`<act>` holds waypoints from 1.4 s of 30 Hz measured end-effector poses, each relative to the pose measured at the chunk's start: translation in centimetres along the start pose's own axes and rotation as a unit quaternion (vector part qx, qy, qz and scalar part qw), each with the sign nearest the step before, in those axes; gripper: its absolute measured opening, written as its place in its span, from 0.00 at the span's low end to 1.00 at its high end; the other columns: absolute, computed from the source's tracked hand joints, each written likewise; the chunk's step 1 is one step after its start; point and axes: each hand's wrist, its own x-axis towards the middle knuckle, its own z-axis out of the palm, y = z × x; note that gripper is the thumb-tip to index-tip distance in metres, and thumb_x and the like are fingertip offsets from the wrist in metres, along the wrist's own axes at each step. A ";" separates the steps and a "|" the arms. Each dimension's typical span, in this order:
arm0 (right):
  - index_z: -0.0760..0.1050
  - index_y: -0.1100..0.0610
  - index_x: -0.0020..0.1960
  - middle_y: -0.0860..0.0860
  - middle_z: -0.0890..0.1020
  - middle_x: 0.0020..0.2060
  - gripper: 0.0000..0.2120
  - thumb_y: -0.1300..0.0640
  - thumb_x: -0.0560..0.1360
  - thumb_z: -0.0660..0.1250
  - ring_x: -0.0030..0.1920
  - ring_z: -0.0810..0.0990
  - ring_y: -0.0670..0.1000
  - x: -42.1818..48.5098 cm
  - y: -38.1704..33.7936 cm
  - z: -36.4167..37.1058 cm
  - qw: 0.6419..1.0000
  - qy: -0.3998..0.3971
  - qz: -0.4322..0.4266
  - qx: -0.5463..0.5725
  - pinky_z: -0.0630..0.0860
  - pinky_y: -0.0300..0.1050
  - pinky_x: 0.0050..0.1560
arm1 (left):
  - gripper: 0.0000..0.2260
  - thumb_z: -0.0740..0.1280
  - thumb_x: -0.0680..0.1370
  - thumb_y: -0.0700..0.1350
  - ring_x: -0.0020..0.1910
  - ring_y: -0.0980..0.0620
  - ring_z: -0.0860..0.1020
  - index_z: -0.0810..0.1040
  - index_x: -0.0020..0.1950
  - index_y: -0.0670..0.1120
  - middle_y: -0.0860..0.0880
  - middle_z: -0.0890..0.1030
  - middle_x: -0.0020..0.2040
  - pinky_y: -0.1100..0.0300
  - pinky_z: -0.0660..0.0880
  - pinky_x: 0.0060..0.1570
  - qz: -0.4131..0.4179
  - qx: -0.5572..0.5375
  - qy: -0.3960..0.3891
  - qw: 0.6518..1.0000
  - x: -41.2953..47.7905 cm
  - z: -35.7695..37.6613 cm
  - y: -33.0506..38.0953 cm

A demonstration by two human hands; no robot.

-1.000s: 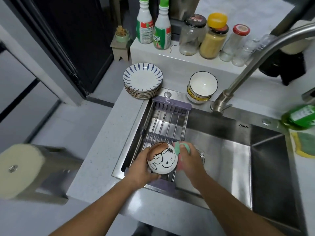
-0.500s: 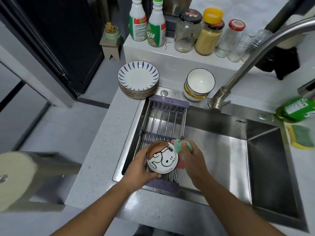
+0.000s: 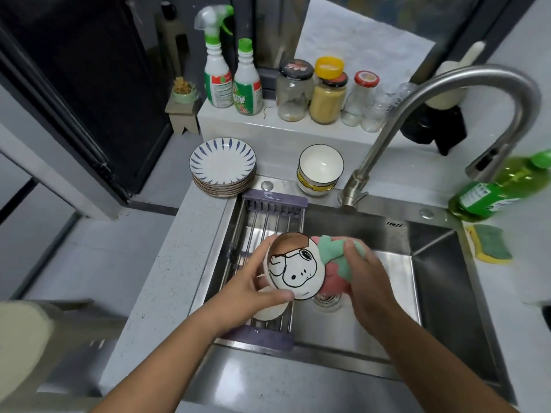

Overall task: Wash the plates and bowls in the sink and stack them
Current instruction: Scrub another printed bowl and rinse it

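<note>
My left hand (image 3: 253, 286) grips a white bowl with a cartoon dog drawn on it (image 3: 293, 266), tilted on its side over the steel sink (image 3: 447, 308). My right hand (image 3: 362, 278) holds a green and pink cloth (image 3: 334, 263) pressed against the bowl's right side. Another white dish (image 3: 269, 311) lies under the bowl on the drying rack (image 3: 268, 222). A stack of blue-striped plates (image 3: 223, 165) and a stack of white bowls (image 3: 320, 171) stand on the counter behind the sink.
The curved faucet (image 3: 432, 93) arches over the sink's right half. Spray bottles and jars (image 3: 298, 87) line the back ledge. A green soap bottle (image 3: 495, 189) and a yellow-green sponge (image 3: 489, 242) lie right of the sink. A round stool (image 3: 21, 338) stands at the lower left.
The bowl has turned in my left hand and the cloth has shifted along its right side. The camera has tilted, so more of the back ledge and faucet shows.
</note>
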 end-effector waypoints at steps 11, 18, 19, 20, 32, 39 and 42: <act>0.79 0.61 0.55 0.66 0.84 0.48 0.13 0.54 0.84 0.58 0.44 0.83 0.63 1.5 -7.1 -11.8 0.998 0.052 -0.014 0.038 0.81 0.58 0.43 | 0.30 0.72 0.79 0.38 0.45 0.62 0.83 0.67 0.77 0.55 0.59 0.86 0.50 0.63 0.81 0.46 0.050 0.085 0.005 0.995 5.0 8.7 9.2; 0.78 0.59 0.48 0.70 0.81 0.42 0.14 0.54 0.84 0.58 0.37 0.77 0.60 2.2 -9.8 -17.2 0.996 0.056 -0.041 0.050 0.80 0.50 0.31 | 0.30 0.77 0.75 0.45 0.61 0.57 0.78 0.71 0.75 0.51 0.61 0.77 0.59 0.58 0.72 0.68 0.149 0.328 0.006 0.933 7.1 13.5 15.0; 0.78 0.60 0.50 0.72 0.80 0.43 0.14 0.53 0.84 0.58 0.38 0.77 0.61 2.3 -9.9 -17.7 0.997 0.051 -0.041 0.048 0.80 0.52 0.35 | 0.30 0.77 0.75 0.45 0.61 0.55 0.76 0.71 0.75 0.52 0.59 0.76 0.58 0.57 0.73 0.67 0.162 0.350 0.005 0.923 7.2 14.2 15.7; 0.78 0.61 0.54 0.72 0.81 0.45 0.15 0.51 0.84 0.58 0.39 0.78 0.61 2.4 -10.0 -18.1 0.997 0.049 -0.041 0.047 0.80 0.54 0.38 | 0.30 0.77 0.76 0.46 0.62 0.53 0.75 0.70 0.76 0.53 0.56 0.75 0.57 0.55 0.73 0.67 0.172 0.370 0.004 0.913 7.4 14.8 16.1; 0.74 0.48 0.68 0.48 0.74 0.67 0.19 0.43 0.82 0.54 0.69 0.69 0.39 1.2 -11.4 -18.1 0.873 -0.020 -0.404 -0.274 0.61 0.35 0.71 | 0.06 0.68 0.82 0.48 0.45 0.52 0.85 0.83 0.57 0.51 0.49 0.86 0.49 0.42 0.83 0.54 0.036 0.039 0.002 0.999 7.4 18.1 17.7; 0.68 0.51 0.74 0.48 0.72 0.72 0.31 0.34 0.81 0.45 0.75 0.65 0.46 -0.6 -10.3 -16.2 0.731 -0.108 -0.442 -0.508 0.44 0.53 0.80 | 0.08 0.67 0.82 0.48 0.40 0.48 0.83 0.83 0.52 0.45 0.45 0.84 0.45 0.49 0.83 0.44 0.040 -0.064 0.026 0.997 6.5 18.9 17.0; 0.73 0.46 0.68 0.45 0.79 0.63 0.25 0.34 0.77 0.58 0.69 0.71 0.49 -1.9 -9.8 -13.9 0.881 -0.128 -0.324 -0.321 0.59 0.52 0.77 | 0.07 0.68 0.81 0.46 0.35 0.51 0.80 0.82 0.45 0.47 0.46 0.79 0.41 0.57 0.78 0.36 0.066 -0.070 0.052 0.994 6.1 19.1 16.3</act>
